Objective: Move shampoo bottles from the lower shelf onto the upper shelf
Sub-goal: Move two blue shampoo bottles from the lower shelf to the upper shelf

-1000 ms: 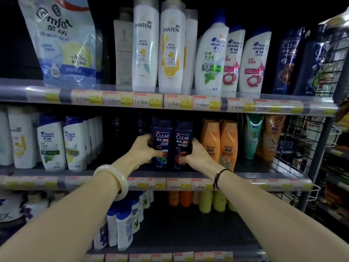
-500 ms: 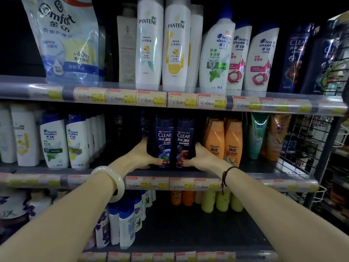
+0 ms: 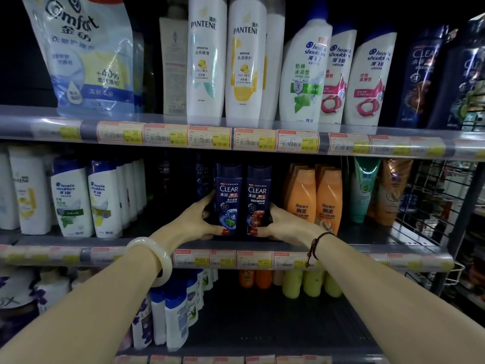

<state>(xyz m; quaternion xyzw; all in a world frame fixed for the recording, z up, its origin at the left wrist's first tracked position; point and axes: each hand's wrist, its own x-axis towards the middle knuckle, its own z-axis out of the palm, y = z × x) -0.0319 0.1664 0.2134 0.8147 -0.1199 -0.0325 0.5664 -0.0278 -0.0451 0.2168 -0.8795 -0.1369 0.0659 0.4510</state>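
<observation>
Two dark blue Clear shampoo bottles stand upright side by side on the middle shelf. My left hand wraps the left Clear bottle, thumb on its front near the base. My right hand grips the right Clear bottle the same way from its right side. Both bottles still touch the shelf. Above runs the upper shelf with its price-tag rail, holding Pantene bottles and Head & Shoulders bottles.
Orange Rejoice bottles stand just right of my right hand. White Head & Shoulders bottles stand to the left. A Comfort refill bag and dark Clear bottles fill the upper shelf's ends. A wire rack closes the right side.
Both hands have closed more firmly round the two Clear bottles, thumbs now lower on their fronts. The view has shifted closer and slightly left; the bottles stay on the shelf.
</observation>
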